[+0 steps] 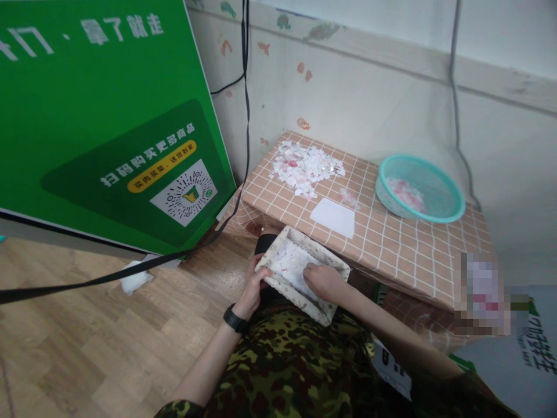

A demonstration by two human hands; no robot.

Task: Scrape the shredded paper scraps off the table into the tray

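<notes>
A whitish, dark-flecked rectangular tray (319,244) rests on my lap, tilted a little. My left hand (256,277) grips its left end, thumb over the rim. Inside the tray lies white, paper-like material (289,260) with a small red mark. My right hand (321,281) reaches into the tray with its fingers curled down at that material; whatever is between the fingertips is hidden. On the table just beyond the tray lie a white flat sheet (334,217) and a heap of white and pink paper scraps (304,165).
A turquoise mesh basket (455,209) with pink and white scraps stands on the right of the checked table (383,244). The green sign panel (87,104) stands at left, a black strap (195,248) hanging before it. A crumpled white piece (136,278) lies on the floor.
</notes>
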